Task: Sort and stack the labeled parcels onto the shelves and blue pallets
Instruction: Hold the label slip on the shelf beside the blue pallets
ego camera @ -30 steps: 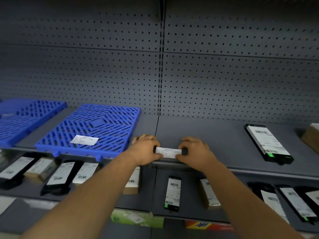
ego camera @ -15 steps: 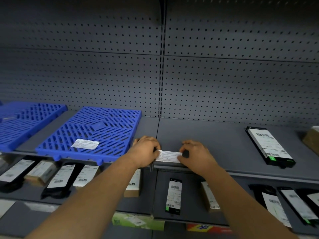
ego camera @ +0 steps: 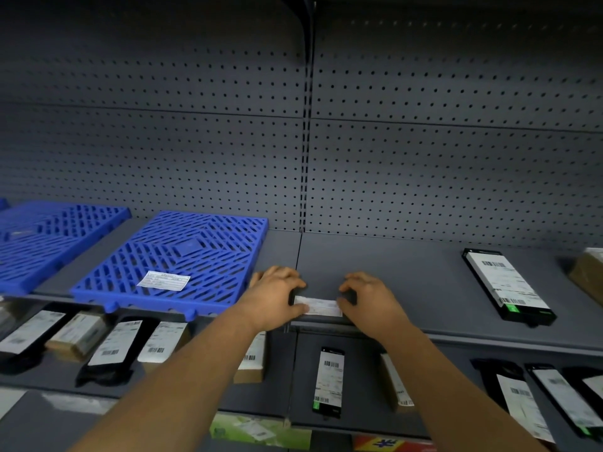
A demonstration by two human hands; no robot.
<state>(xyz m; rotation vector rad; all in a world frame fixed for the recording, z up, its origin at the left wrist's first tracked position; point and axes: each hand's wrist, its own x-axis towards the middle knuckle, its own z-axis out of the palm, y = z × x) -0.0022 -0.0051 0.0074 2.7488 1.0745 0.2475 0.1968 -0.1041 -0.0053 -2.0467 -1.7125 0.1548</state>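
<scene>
A small dark parcel with a white label (ego camera: 318, 306) lies at the front edge of the grey upper shelf (ego camera: 408, 288). My left hand (ego camera: 277, 296) grips its left end and my right hand (ego camera: 368, 300) grips its right end, fingers curled over it. Most of the parcel is hidden by the hands. Left of them a blue pallet (ego camera: 182, 256) carries one white label slip (ego camera: 164, 280). A second blue pallet (ego camera: 49, 236) sits further left. A black parcel with a white label (ego camera: 507, 285) lies flat on the shelf to the right.
A brown box (ego camera: 587, 272) sits at the far right of the upper shelf. The lower shelf (ego camera: 277, 396) holds several labeled black and brown parcels in a row. A perforated grey back panel (ego camera: 424, 174) rises behind the shelf. Green and red packages show at the bottom.
The view has tilted slightly upward, so shelf and hands sit lower in frame. Both hands stay on the small parcel at the shelf's front edge.
</scene>
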